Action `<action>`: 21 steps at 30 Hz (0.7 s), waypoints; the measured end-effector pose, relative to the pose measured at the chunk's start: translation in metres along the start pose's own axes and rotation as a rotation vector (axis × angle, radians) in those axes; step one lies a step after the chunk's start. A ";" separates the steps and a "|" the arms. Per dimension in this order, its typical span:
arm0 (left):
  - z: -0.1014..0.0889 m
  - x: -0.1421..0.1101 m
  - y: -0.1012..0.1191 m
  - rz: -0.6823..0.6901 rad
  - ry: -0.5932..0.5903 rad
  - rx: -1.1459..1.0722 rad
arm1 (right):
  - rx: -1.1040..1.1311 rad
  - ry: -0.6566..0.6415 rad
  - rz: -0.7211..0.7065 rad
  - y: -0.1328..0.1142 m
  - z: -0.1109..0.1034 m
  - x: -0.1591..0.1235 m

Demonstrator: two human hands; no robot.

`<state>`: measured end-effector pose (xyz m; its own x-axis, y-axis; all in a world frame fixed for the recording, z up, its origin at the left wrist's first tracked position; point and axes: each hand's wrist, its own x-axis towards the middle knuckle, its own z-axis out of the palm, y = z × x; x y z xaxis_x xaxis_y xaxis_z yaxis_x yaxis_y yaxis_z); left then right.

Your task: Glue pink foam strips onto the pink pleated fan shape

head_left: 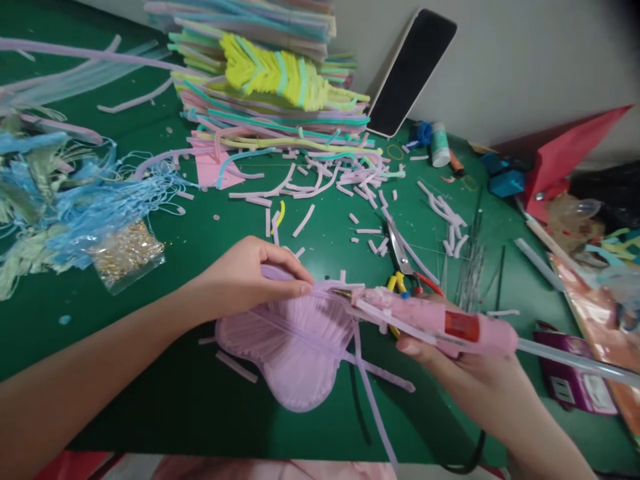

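My left hand (255,277) is closed, thumb and fingers pinching the upper edge of a lilac pipe-cleaner piece (300,363) with a rounded, lobed outline. A pink hot glue gun (420,313) rests in my right hand (470,380), a clear glue stick (575,360) coming out of its back end. Its metal nozzle (343,292) is at the lilac piece, close to my left fingertips; whether it touches cannot be told. Loose lilac stems (370,393) stick out from the right side of the piece. Scissors (400,250) and yellow-handled pliers (397,283) lie just behind the gun.
Cut lilac bits (320,180) are scattered across the green table (200,413). Bundled pipe cleaners (275,127) are stacked at the back beside a leaning phone (415,73). Blue tassels (125,190) and a bag of gold findings (127,257) lie left, a purple box (575,373) right.
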<state>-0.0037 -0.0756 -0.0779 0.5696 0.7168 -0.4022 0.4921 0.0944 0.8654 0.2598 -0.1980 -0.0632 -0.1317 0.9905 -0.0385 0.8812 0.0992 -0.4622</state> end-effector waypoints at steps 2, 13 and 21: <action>0.000 0.001 0.000 -0.004 -0.002 0.003 | -0.040 -0.027 -0.093 -0.004 0.000 0.001; 0.003 -0.001 0.003 -0.024 0.032 0.005 | -0.031 -0.108 -0.057 -0.013 -0.003 0.006; -0.001 0.000 -0.002 -0.002 -0.003 -0.013 | -0.029 -0.101 0.032 -0.020 0.004 0.006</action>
<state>-0.0049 -0.0750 -0.0798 0.5708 0.7143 -0.4050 0.4845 0.1052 0.8684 0.2395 -0.1942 -0.0573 -0.1468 0.9789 -0.1424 0.8982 0.0716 -0.4337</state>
